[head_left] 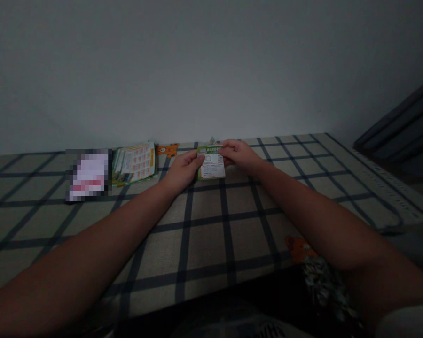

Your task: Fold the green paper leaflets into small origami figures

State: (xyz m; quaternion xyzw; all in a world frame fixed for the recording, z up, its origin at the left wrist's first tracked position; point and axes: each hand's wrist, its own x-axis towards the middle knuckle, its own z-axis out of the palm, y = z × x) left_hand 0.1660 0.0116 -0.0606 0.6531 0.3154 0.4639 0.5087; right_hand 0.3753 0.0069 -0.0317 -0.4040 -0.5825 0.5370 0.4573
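Note:
Both hands hold a small green-and-white printed card or packet (212, 168) out over the middle of the table, with its printed face toward me. My left hand (185, 170) grips its left edge, thumb on the front. On the other side, my right hand (238, 154) pinches the upper right corner between thumb and fingers. A small pale green shape pokes up behind the top edge; what it is I cannot make out. Left of my left hand lies a fanned stack of green-and-white printed sheets (137, 162).
A flat item with a blurred-out face (89, 176) lies left of the sheets. The checked tablecloth (204, 244) with bear prints covers the table, which meets a plain wall (204, 65). Dark grey fabric (405, 122) hangs at the right. A bunch of pale crumpled material (324, 284) is near my right forearm.

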